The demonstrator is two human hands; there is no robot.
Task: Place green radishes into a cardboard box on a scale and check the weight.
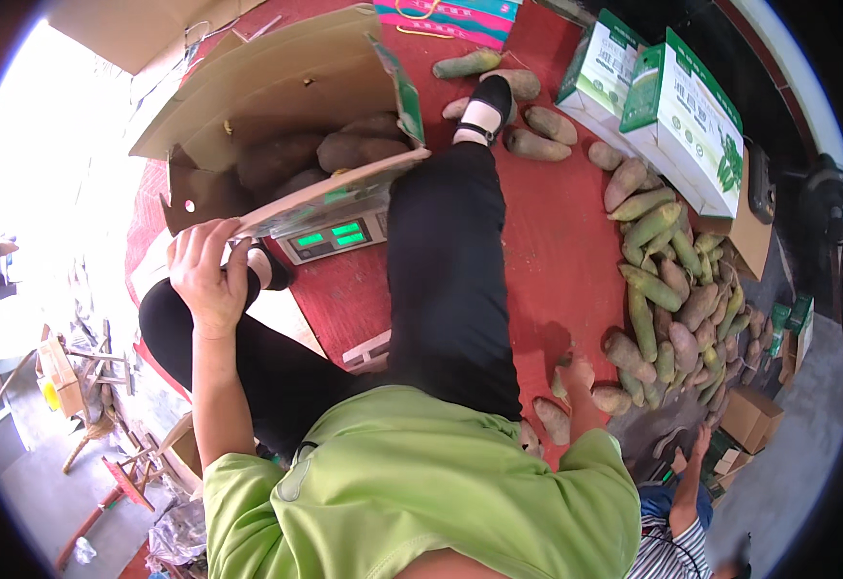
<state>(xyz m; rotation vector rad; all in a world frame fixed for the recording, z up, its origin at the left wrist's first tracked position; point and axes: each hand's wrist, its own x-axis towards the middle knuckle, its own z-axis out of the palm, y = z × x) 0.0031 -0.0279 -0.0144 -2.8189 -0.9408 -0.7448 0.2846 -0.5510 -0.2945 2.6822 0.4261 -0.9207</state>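
An open cardboard box [277, 82] sits on a scale [330, 239] with a lit green display. Inside lie several dark, thick roots [359, 151], shaded by the box walls. My left hand [207, 270] is closed at the near left corner of the box, fingers and thumb pinching its flap [330, 193]. Low on my right side, my right hand [578, 374] closes round a green radish [558, 383], only partly visible. Beside that hand rest pale brownish roots [552, 421], next to a big heap of green and pinkish-brown radishes [677, 299].
More radishes [537, 145] lie around my right foot [485, 108]. White and green cartons [687, 125] stand beyond the heap. A striped bag [450, 19] is at the far edge. Another person's hand [699, 444] shows at lower right, near small brown boxes [751, 418]. Wooden stools [118, 482] stand left.
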